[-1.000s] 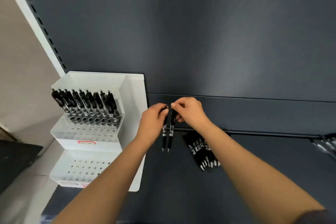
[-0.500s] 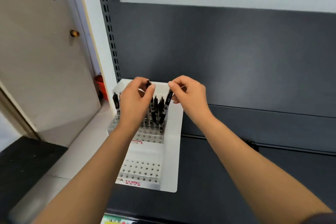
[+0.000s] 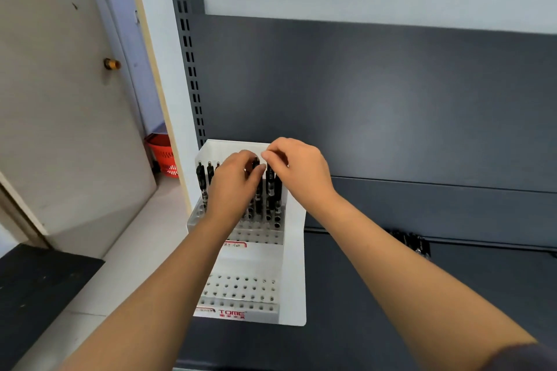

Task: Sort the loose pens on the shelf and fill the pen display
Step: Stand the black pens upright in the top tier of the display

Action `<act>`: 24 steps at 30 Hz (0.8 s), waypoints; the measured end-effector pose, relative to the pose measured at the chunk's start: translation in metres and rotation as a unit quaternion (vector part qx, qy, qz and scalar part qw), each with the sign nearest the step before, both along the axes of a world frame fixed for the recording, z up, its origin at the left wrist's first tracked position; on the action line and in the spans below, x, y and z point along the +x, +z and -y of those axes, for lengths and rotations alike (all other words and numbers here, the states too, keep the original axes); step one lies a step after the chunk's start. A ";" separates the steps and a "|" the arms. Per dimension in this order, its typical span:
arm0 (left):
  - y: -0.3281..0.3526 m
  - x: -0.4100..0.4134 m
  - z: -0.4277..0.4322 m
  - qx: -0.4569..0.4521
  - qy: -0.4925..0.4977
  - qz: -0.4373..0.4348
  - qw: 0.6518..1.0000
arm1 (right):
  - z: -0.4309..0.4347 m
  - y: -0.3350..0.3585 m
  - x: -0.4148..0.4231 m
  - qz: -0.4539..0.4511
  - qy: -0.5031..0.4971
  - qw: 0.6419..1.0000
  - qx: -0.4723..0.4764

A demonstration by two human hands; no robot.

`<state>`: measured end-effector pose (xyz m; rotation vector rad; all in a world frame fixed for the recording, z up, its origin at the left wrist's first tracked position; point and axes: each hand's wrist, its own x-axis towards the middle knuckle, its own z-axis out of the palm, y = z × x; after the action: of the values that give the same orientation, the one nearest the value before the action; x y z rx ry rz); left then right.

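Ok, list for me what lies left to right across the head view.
Brass door knob → red basket → left hand gripping a pen → right hand pinching a second pen → loose pens on the shelf.

- Pen display point(image 3: 291, 265): white stand with two stepped tiers of holes, at the 9 o'clock end of the dark shelf point(image 3: 376, 325).
- Standing pens point(image 3: 201, 181): black, upright in the upper tier.
- First pen point(image 3: 255, 164): upright, top pinched by the left hand point(image 3: 235, 187).
- Second pen point(image 3: 270, 178): just at its 3 o'clock, top pinched by the right hand point(image 3: 301, 172).
- Loose pens point(image 3: 411, 242): black heap lying at the shelf's back edge, 3 o'clock of the display.
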<state>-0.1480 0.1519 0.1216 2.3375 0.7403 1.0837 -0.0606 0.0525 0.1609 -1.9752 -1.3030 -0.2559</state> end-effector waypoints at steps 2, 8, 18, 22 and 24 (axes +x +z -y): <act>-0.007 0.001 0.000 0.005 0.002 -0.033 0.999 | 0.000 0.002 0.000 0.005 -0.024 1.000 -0.013; -0.016 -0.003 0.005 0.013 -0.011 -0.050 0.999 | 0.000 -0.002 0.000 -0.020 -0.041 0.999 0.016; -0.010 -0.009 -0.001 0.025 -0.044 -0.043 0.998 | -0.006 -0.002 -0.001 0.051 -0.051 0.997 -0.008; -0.008 -0.009 -0.004 0.038 -0.043 -0.060 0.996 | -0.005 -0.003 -0.002 0.071 -0.041 0.997 0.002; -0.008 -0.009 -0.003 0.040 -0.040 -0.064 0.996 | -0.005 -0.007 0.000 0.088 -0.042 0.995 -0.023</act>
<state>-0.1572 0.1550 0.1141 2.5009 0.6546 0.9530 -0.0607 0.0579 0.1540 -2.0891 -1.3463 -0.4527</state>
